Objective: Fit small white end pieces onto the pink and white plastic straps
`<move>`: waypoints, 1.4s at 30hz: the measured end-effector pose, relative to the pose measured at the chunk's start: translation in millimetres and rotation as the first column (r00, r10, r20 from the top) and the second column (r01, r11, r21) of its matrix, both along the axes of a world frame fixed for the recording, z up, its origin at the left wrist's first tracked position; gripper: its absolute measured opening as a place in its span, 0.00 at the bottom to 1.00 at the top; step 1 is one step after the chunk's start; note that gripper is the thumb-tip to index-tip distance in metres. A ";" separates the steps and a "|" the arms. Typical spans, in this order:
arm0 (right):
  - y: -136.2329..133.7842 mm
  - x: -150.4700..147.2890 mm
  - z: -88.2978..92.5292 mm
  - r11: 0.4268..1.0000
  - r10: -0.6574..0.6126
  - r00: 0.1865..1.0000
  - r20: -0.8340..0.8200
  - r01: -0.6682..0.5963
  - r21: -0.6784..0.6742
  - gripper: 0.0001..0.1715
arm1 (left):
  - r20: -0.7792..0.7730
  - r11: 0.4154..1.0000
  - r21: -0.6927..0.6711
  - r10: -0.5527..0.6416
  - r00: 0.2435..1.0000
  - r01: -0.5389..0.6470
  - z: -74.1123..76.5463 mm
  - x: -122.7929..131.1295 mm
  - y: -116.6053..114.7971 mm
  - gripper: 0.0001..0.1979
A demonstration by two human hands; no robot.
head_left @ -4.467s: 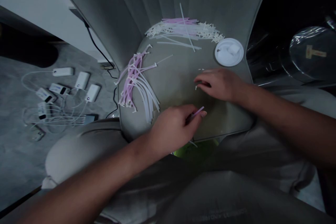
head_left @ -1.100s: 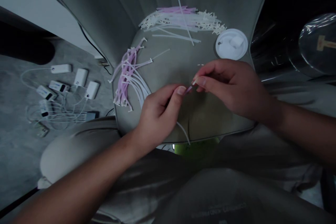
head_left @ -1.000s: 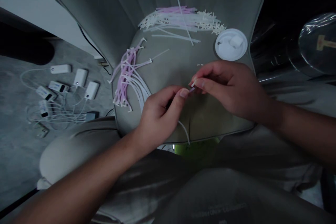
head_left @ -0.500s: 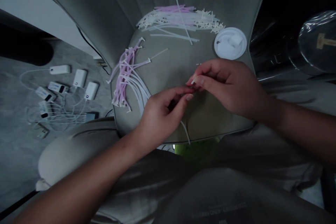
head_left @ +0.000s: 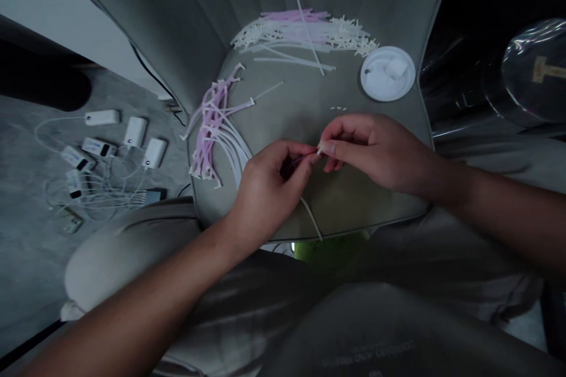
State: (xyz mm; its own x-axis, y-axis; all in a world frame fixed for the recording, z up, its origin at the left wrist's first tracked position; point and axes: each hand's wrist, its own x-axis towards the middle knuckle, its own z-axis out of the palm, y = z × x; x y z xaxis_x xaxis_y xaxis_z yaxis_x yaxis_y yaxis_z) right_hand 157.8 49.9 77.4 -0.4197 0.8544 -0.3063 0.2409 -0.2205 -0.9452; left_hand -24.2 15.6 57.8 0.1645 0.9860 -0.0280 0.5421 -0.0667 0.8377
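Observation:
Over the chair seat, my left hand (head_left: 278,182) pinches a thin flexible tube, mostly hidden by the fingers. A pale tube end (head_left: 313,219) comes out below this hand and reaches the seat's front edge; I cannot tell if it is the same piece. My right hand (head_left: 367,150) closes thumb and forefinger on a small white plastic piece (head_left: 319,151), which meets the left fingertips. Several tiny white pieces (head_left: 338,108) lie just beyond the right hand. Left of my hands is a heap of pink and white tubes (head_left: 212,123) with small white end fittings.
At the back of the grey seat (head_left: 300,94) lies a bundle of pale and pink tubes (head_left: 300,30), one strip across it. A round white dish (head_left: 374,91) holds white bits. White boxes with cables (head_left: 135,131) lie on the floor at left. A clear container (head_left: 537,70) stands right.
My right hand has moved slightly down and left, bringing the small white piece to the left fingertips. The row of tiny white pieces now shows more fully.

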 end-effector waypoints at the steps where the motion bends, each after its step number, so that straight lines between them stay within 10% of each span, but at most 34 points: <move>1: -0.4 0.2 -0.3 1.000 -0.001 1.000 0.005 0.001 0.010 0.05 | -0.021 1.000 0.007 -0.015 1.000 0.015 -0.2 -0.4 0.3 0.09; 14: -7.3 3.6 2.4 0.984 0.029 0.996 0.082 -0.042 0.172 0.07 | -0.342 0.962 0.150 -0.166 0.925 0.228 5.9 -10.2 2.8 0.15; 21: -6.5 6.9 -3.3 0.819 0.026 0.980 0.196 -0.133 0.558 0.07 | -0.331 0.951 0.238 -0.109 0.937 0.195 4.1 -9.9 3.0 0.10; 42: -9.4 -1.6 0.0 0.966 -0.122 0.992 0.018 0.115 0.231 0.04 | -0.073 0.970 0.211 -0.112 0.991 0.125 -2.1 -2.3 -3.8 0.09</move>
